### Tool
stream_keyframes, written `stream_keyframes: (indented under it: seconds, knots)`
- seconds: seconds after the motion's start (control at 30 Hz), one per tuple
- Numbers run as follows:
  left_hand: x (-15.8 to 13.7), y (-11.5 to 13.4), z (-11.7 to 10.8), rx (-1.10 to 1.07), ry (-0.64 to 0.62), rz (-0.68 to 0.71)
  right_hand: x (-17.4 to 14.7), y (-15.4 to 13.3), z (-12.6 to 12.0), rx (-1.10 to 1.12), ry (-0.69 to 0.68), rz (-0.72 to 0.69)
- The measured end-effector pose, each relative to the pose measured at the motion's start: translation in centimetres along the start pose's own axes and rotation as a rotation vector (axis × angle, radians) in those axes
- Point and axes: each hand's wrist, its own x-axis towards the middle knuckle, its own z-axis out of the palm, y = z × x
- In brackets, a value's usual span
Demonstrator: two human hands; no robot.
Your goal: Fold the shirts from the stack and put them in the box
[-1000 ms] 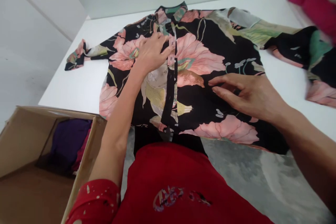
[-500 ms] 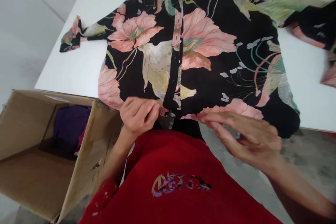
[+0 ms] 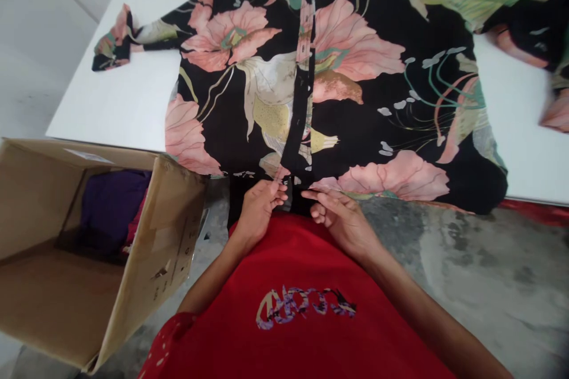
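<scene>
Floral button-front shirt [image 3: 355, 121] being pinched at its front hem [image 3: 283, 172] by the left hand [image 3: 258, 207].
Head view: beyond both hands it is being supported by a white table [image 3: 128, 106]; whether cloth is being gripped by the curled right hand [image 3: 344, 219] cannot be told.

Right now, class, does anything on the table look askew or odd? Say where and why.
Slightly: the shirt lies unevenly. The picture-left cuff is kinked, the picture-right sleeve bends toward the near edge, and the hem overhangs the table.
</scene>
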Motion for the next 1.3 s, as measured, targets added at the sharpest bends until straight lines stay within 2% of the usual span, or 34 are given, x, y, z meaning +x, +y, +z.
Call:
stream_keyframes:
  seconds: [0.2, 0.53, 0.63, 0.77, 1.3]
  knots:
    - [-0.1, 0.3, 0.2, -0.097, 0.027, 0.003, 0.1, -0.1, 1.7, 0.055, -0.026, -0.056]
    - [-1.4, 1.6, 0.9, 0.070, -0.046, 0.039, -0.2, -0.4, 4.1, 0.006, 0.017, -0.147]
    - [-1.3, 1.8, 0.9, 0.151, -0.085, 0.103, -0.1, -0.2, 4.2, -0.015, -0.011, -0.137]
    - [-1.3, 2.1, 0.8, 0.241, -0.071, 0.143, 0.2, 0.1, 4.2, -0.055, -0.027, -0.130]
    - [-2.0, 3.3, 1.3, 0.482, -0.138, 0.089, 0.8, 0.0, 4.4, -0.096, -0.081, -0.127]
